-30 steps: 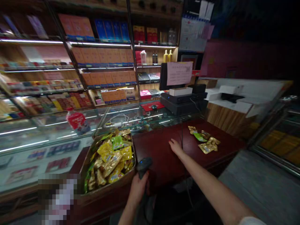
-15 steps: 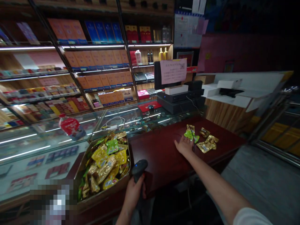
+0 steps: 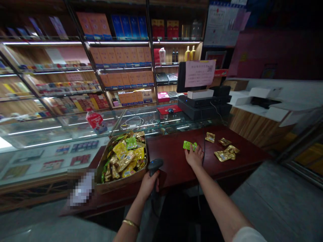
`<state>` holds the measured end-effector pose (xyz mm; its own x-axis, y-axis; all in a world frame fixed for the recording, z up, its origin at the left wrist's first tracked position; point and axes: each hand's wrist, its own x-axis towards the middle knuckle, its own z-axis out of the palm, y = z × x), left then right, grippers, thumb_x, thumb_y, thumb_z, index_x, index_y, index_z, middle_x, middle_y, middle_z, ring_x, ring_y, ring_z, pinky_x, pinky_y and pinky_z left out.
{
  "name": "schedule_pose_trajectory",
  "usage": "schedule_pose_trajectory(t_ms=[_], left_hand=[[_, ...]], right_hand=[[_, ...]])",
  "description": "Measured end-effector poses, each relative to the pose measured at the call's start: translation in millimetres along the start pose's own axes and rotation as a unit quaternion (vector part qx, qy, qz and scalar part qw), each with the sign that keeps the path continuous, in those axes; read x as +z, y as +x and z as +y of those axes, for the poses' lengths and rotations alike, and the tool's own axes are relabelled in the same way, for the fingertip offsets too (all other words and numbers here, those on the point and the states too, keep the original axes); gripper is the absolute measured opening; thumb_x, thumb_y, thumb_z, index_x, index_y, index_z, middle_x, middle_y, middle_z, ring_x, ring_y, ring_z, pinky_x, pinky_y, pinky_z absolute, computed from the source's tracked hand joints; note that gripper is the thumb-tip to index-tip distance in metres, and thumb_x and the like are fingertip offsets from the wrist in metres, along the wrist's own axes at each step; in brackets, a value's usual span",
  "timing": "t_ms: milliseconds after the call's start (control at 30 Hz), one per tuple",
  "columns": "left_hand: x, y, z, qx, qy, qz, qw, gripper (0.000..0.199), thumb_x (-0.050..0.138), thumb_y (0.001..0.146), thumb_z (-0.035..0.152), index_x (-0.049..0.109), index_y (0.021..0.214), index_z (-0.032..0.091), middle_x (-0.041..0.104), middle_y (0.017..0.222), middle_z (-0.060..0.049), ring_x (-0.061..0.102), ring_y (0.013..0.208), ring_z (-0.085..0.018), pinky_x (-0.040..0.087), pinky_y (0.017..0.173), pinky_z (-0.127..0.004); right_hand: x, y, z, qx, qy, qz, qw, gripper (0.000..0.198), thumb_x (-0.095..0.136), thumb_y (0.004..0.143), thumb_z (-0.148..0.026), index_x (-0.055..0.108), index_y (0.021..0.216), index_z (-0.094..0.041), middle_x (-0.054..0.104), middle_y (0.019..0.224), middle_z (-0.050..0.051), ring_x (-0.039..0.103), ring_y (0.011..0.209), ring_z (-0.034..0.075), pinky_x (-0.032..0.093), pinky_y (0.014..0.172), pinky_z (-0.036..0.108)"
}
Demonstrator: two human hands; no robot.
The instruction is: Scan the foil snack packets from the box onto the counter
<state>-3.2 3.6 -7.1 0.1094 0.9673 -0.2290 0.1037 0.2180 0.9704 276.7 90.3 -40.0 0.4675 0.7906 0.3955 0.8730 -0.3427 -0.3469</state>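
My left hand (image 3: 148, 184) grips the handle of a dark barcode scanner (image 3: 154, 165) at the near edge of the red-brown counter (image 3: 171, 161). My right hand (image 3: 193, 156) lies on the counter with its fingers on a small green snack packet (image 3: 189, 145), pinching it flat against the top. To the right of it lie several gold snack packets (image 3: 223, 149). A cardboard box (image 3: 123, 176) heaped with gold, yellow and green packets stands just left of the scanner.
A glass display case (image 3: 75, 134) runs behind the box, with a red packet (image 3: 95, 121) and a white cable on it. A cash register with a screen (image 3: 199, 97) stands at the back right. Lit shelves of boxed goods fill the wall. A wooden counter lies further right.
My right hand reached to the pile of packets on the right, then drew a green packet left toward the middle of the counter. My left hand kept hold of the scanner.
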Motion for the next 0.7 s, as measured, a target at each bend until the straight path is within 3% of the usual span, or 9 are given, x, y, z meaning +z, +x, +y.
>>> schedule_pose_trajectory(t_ms=[300,433,533,700], left_hand=[[2.0,-5.4,-0.3,0.031,-0.018,0.008,0.999,0.046,0.067,0.075,0.064,0.051,0.072,0.021,0.057,0.048,0.004,0.052,0.033,-0.014,0.04,0.035,-0.024],[1.9,-6.8,0.2,0.031,-0.025,0.004,0.999,0.046,0.069,0.073,0.064,0.051,0.072,0.021,0.056,0.047,0.004,0.052,0.032,-0.014,0.039,0.035,-0.024],[1.0,-6.6,-0.5,0.034,-0.025,-0.007,0.999,0.046,0.068,0.074,0.064,0.051,0.071,0.021,0.056,0.047,0.004,0.052,0.032,-0.013,0.039,0.035,-0.023],[0.3,-6.6,-1.2,0.04,-0.026,-0.001,0.999,0.047,0.069,0.073,0.064,0.052,0.073,0.021,0.057,0.048,0.004,0.052,0.032,-0.014,0.039,0.035,-0.023]], right_hand=[[-1.6,-4.9,11.4,-0.115,0.081,-0.04,0.989,0.041,0.068,0.098,-0.036,0.06,0.134,-0.021,0.059,0.143,0.01,0.062,0.121,0.029,0.053,0.1,0.053],[-5.1,-6.4,8.3,-0.079,0.099,-0.034,0.991,0.052,0.069,0.096,-0.038,0.053,0.143,-0.023,0.049,0.153,0.011,0.053,0.133,0.034,0.045,0.108,0.06],[-6.5,-8.1,5.9,-0.054,0.106,-0.043,0.992,0.054,0.07,0.095,-0.041,0.053,0.143,-0.022,0.052,0.151,0.012,0.051,0.135,0.036,0.039,0.111,0.064],[-9.2,-4.8,9.5,-0.096,0.154,-0.086,0.98,0.04,0.067,0.098,-0.037,0.06,0.134,-0.021,0.062,0.137,0.01,0.065,0.117,0.028,0.054,0.098,0.052]])
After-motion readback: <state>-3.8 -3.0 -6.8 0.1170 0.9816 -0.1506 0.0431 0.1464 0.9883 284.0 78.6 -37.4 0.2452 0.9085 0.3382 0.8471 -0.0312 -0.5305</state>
